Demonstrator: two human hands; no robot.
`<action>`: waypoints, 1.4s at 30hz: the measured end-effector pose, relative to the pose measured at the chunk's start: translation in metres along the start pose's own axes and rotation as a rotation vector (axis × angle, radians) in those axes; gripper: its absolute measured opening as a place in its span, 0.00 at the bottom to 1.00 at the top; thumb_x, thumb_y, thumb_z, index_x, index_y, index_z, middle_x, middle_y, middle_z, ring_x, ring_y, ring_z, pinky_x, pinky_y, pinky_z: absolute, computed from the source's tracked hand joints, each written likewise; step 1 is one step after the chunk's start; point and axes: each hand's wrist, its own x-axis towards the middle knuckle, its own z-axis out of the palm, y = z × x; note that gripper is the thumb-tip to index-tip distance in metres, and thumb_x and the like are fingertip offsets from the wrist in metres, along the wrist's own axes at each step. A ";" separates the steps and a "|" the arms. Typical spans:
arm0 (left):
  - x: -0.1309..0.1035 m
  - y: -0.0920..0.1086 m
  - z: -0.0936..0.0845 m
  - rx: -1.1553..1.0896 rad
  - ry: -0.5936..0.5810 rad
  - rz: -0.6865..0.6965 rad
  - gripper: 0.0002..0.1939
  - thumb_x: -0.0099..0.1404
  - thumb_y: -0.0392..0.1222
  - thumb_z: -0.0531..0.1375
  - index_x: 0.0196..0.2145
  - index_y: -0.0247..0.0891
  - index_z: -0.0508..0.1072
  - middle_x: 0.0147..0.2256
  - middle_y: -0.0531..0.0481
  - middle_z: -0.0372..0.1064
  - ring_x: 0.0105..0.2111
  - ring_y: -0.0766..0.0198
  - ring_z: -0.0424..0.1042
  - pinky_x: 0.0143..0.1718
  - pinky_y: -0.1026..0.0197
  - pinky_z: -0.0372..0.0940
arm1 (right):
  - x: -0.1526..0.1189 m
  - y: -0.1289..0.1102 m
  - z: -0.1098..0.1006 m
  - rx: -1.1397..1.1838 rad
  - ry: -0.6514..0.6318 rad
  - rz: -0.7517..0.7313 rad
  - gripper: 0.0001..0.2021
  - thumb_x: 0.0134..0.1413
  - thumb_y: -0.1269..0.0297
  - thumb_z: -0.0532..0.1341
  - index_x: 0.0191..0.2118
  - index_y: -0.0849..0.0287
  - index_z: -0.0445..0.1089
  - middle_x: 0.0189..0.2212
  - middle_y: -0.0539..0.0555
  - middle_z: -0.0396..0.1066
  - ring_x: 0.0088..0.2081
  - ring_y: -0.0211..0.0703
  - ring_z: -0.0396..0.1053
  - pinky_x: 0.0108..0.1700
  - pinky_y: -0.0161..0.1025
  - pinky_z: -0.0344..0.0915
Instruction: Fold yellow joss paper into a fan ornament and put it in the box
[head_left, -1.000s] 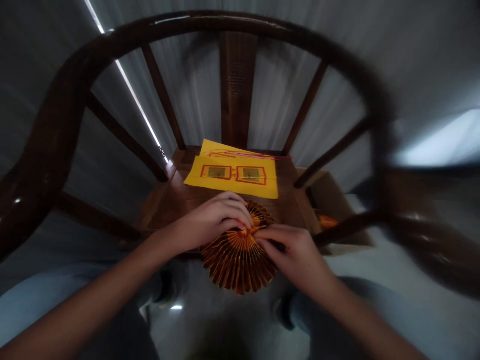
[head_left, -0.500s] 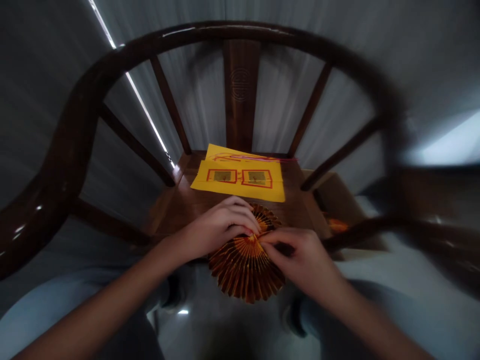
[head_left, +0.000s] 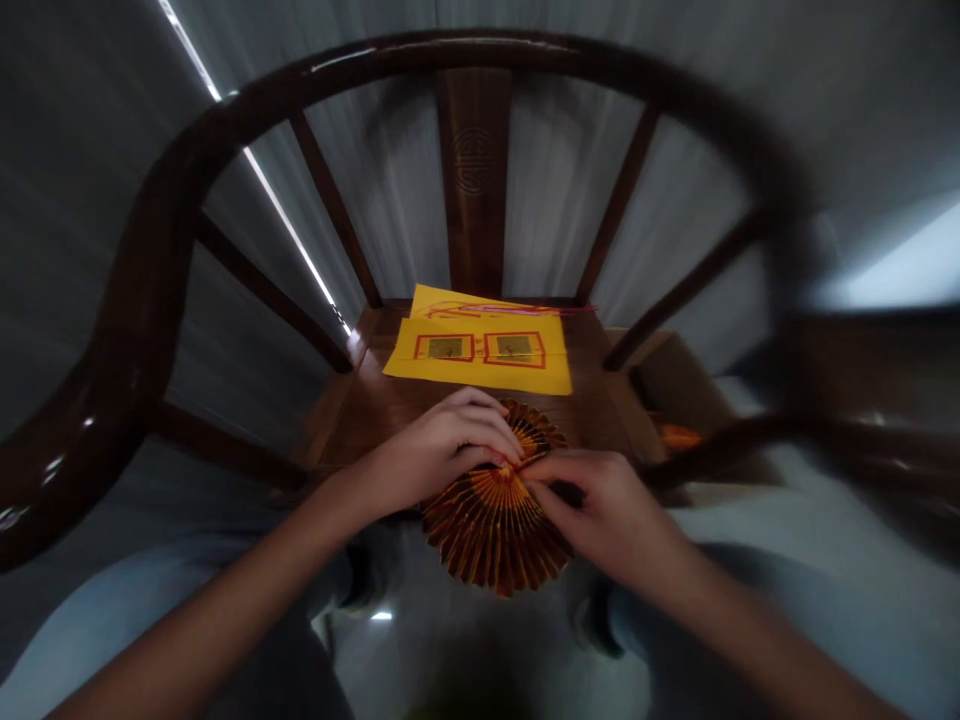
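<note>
A round pleated paper fan (head_left: 499, 535) in dark orange and gold lies at the front edge of the wooden chair seat, its lower half reaching past the edge. My left hand (head_left: 457, 440) rests over its upper left part, fingertips pressed at the centre. From the right, my right hand (head_left: 589, 490) pinches the folds near the same centre with thumb and forefinger. Behind the hands, yellow paper sheets (head_left: 480, 372) with red frames and dull gold squares lie on the seat. Thin pink-red strings (head_left: 517, 309) lie across the rear sheet.
The chair's dark curved rail (head_left: 465, 50) and spindles surround the seat (head_left: 367, 400). At the right, beyond the spindles, stands an open box (head_left: 682, 385) with something orange near it. My knees are on both sides below.
The view has shifted slightly. Both hands stay at the fan's centre, with only slight finger movement.
</note>
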 end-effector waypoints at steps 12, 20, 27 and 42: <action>0.003 0.001 0.002 0.021 0.012 -0.016 0.08 0.68 0.37 0.59 0.40 0.43 0.78 0.41 0.53 0.77 0.50 0.61 0.65 0.54 0.56 0.61 | 0.004 0.002 0.000 0.007 0.022 0.015 0.13 0.51 0.80 0.60 0.32 0.54 0.79 0.29 0.47 0.79 0.30 0.38 0.76 0.34 0.32 0.67; 0.001 0.002 0.002 0.043 0.022 -0.015 0.08 0.68 0.36 0.58 0.40 0.43 0.78 0.40 0.53 0.77 0.50 0.61 0.65 0.54 0.56 0.61 | 0.001 0.003 0.005 0.018 0.073 -0.001 0.13 0.53 0.78 0.59 0.33 0.55 0.79 0.31 0.49 0.79 0.32 0.39 0.76 0.37 0.33 0.68; 0.007 0.003 -0.011 0.075 -0.121 -0.029 0.09 0.70 0.37 0.56 0.39 0.44 0.77 0.41 0.52 0.76 0.50 0.60 0.64 0.53 0.57 0.60 | 0.000 0.003 -0.019 0.067 -0.182 -0.008 0.11 0.62 0.68 0.57 0.43 0.53 0.77 0.37 0.51 0.79 0.36 0.40 0.76 0.38 0.33 0.71; 0.008 0.000 -0.015 0.051 -0.158 -0.061 0.09 0.70 0.40 0.56 0.39 0.44 0.77 0.44 0.52 0.75 0.52 0.60 0.64 0.54 0.57 0.59 | -0.015 0.059 -0.046 -0.346 -0.208 -0.367 0.23 0.51 0.83 0.56 0.48 0.52 0.74 0.66 0.55 0.51 0.68 0.55 0.46 0.63 0.57 0.57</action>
